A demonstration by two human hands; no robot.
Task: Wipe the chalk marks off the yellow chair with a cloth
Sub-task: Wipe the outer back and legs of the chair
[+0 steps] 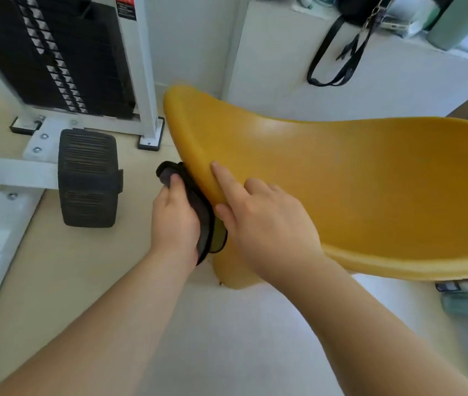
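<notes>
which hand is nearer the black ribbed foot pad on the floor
Left. The left hand, clutching the dark grey cloth, is just right of the black ribbed foot pad. The right hand rests further right on the yellow plastic chair.

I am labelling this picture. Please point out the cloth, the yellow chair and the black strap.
cloth (198, 207), head view, dark middle fold.
yellow chair (341, 172), head view, inner shell.
black strap (319, 57), head view, left loop.

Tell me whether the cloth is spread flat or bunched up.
Bunched. The dark cloth is gathered in the left hand, pressed against the yellow chair's outer edge, folds showing above the thumb.
</notes>
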